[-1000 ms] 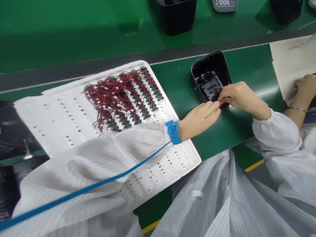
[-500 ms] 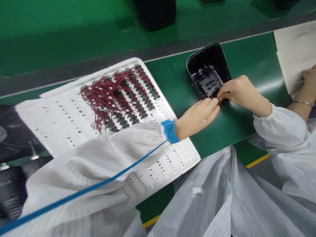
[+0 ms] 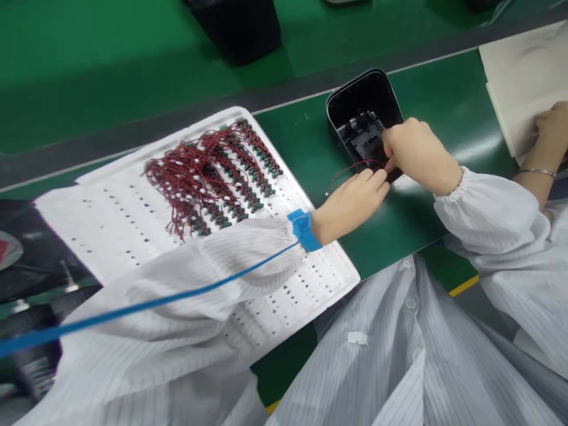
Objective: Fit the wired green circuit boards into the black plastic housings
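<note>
A black plastic housing [image 3: 355, 94] lies open side up on the green belt. My right hand [image 3: 417, 154] is closed at its near edge, pinching one end of a thin red wire [image 3: 350, 170]. My left hand [image 3: 352, 201] meets it from the left, fingers together on the same wire, which arcs out to the left over the belt. A blue wrist strap [image 3: 304, 231] with a blue cord sits on my left wrist. Left of the hands, a white foam tray [image 3: 110, 225] holds several red-wired small green parts [image 3: 213, 171].
Another person's hand [image 3: 550, 127] with a thin bracelet rests on a white sheet [image 3: 515, 77] at the right edge. A black box [image 3: 239, 26] stands on the far green belt beyond a grey rail [image 3: 177, 121]. Dark equipment [image 3: 26, 284] sits at the left.
The red wire, tucked between my fingertips before, now shows as a loop reaching left of my left hand. Both hands have shifted slightly up along the housing's near edge.
</note>
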Demonstrator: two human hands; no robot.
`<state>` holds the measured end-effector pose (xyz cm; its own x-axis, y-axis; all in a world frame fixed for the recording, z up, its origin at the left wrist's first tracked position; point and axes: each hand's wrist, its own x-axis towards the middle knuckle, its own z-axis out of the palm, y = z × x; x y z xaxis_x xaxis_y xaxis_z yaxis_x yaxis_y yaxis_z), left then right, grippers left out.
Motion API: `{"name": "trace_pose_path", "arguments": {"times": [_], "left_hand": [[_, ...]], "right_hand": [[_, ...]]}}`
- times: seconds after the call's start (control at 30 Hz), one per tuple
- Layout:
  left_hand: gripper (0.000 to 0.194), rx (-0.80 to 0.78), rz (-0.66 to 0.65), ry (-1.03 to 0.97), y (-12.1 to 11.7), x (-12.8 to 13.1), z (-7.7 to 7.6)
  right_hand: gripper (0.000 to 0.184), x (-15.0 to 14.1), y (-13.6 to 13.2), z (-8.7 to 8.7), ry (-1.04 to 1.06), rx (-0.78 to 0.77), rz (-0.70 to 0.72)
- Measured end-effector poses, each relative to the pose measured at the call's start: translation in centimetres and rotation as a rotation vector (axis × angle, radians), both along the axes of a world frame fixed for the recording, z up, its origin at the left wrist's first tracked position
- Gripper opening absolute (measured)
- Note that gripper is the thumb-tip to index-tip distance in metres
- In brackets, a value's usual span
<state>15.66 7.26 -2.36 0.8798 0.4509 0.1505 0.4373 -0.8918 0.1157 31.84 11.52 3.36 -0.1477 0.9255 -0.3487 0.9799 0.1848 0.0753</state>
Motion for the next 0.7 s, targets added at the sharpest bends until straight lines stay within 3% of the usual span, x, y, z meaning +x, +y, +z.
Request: {"name": "trace_pose_path", "arguments": {"times": [0.17, 0.3, 0.43, 0.7], "left_hand": [[0.032, -0.02, 0.004, 0.011, 0.4, 0.1, 0.2], [0.038, -0.118, 0.123, 0.115, 1.2, 0.6, 1.4], [0.028, -0.18, 0.268, 0.217, 2.2, 1.8, 2.8], [0.026, -0.298, 0.321, 0.238, 3.2, 3.4, 3.2]], "right_hand": [[0.012, 0.8, 0.1, -0.5, 0.049, -0.007, -0.035], [0.005, 1.5, -1.6, -1.1, 0.083, 0.052, -0.057], [0.011, 1.8, -2.7, -2.1, 0.194, 0.079, -0.066], [0.029, 3.7, -4.2, -2.8, 0.39, 0.116, 0.059]]}}
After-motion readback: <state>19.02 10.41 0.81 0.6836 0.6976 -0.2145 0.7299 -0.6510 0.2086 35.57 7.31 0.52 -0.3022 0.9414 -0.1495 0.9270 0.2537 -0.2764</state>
